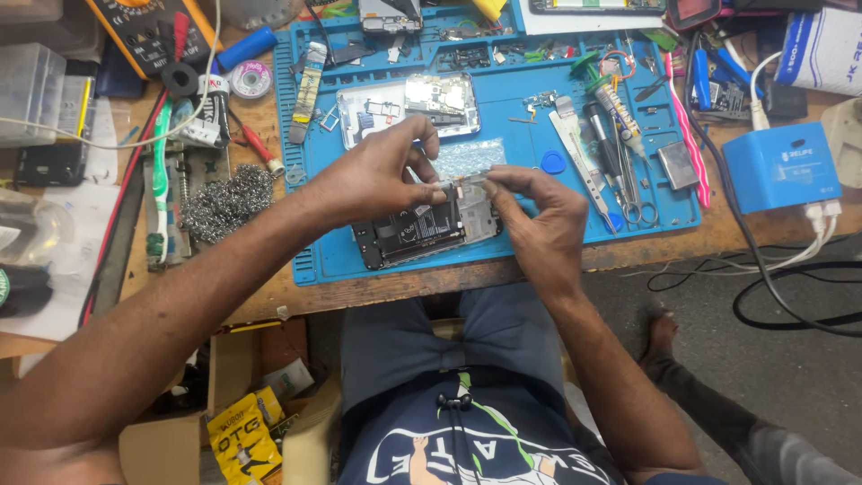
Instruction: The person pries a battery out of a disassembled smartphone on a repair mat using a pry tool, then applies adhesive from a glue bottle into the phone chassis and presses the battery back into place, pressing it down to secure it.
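An opened phone point(422, 232) with its back off lies on a blue work mat point(530, 135), battery and inner frame showing. My left hand point(377, 175) hovers over its upper end, fingertips pinched on a small part beside the phone's top. My right hand point(539, 211) rests at the phone's right side, pinching thin metal tweezers point(471, 179) whose tips meet the left fingertips. What the small part is cannot be made out.
A phone back cover point(409, 106) with a loose board lies behind the hands. Tweezers, screwdrivers and scissors point(620, 162) lie on the mat's right. A blue box point(779, 166) with white cables stands right, steel wool point(224, 202) and a yellow multimeter point(148, 27) left.
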